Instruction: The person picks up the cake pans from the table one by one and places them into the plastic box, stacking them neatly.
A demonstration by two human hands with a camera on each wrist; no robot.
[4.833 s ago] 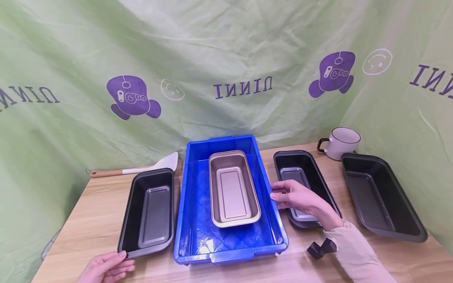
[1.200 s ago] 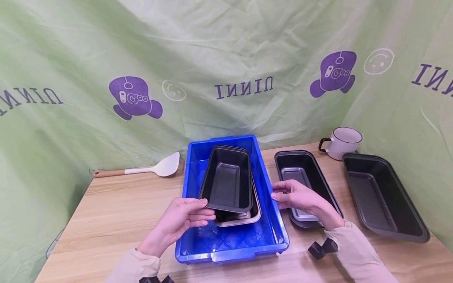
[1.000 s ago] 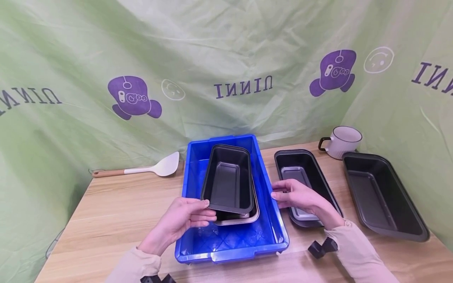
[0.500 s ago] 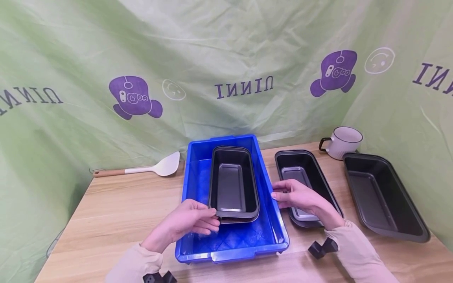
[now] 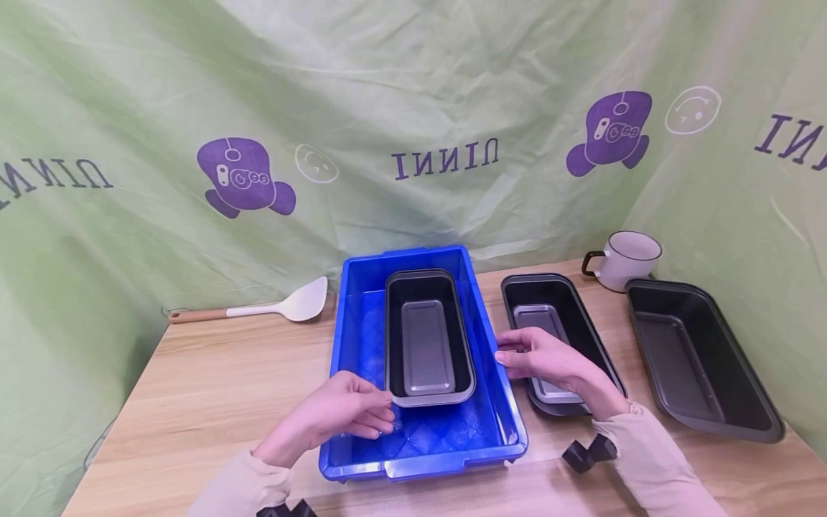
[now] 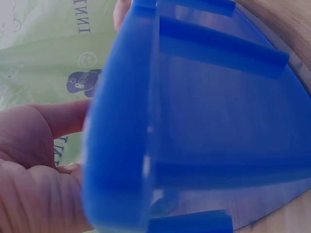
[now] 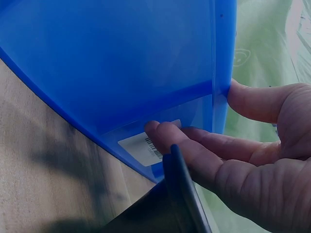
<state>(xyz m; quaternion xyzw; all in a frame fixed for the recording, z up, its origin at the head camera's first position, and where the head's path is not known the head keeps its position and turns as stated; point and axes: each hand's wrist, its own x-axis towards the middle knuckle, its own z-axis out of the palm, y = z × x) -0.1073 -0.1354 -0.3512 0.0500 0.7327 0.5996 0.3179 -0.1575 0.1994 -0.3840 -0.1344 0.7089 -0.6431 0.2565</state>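
Head — right grip [image 5: 545, 357] loose, touching blue bin [image 5: 424, 468]

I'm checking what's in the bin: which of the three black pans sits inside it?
The leftmost black pan; the blue bin surrounds it. The middle pan, partly behind the right hand, and the rightmost pan both stand on the wooden table.

Light wood-grain table [image 5: 226, 395]. Blue bin [image 5: 423, 467] stands directly on it, taken as reference. Left of bin, level with its far half: spatula [image 5: 305, 300], pale head near bin, brown handle end farthest from it. Just right of bin: narrower dark loaf pan [image 5: 548, 316]. Well right of bin: wider dark loaf pan [image 5: 694, 366]. Right, level with bin's far end: white mug [image 5: 628, 266], upright.
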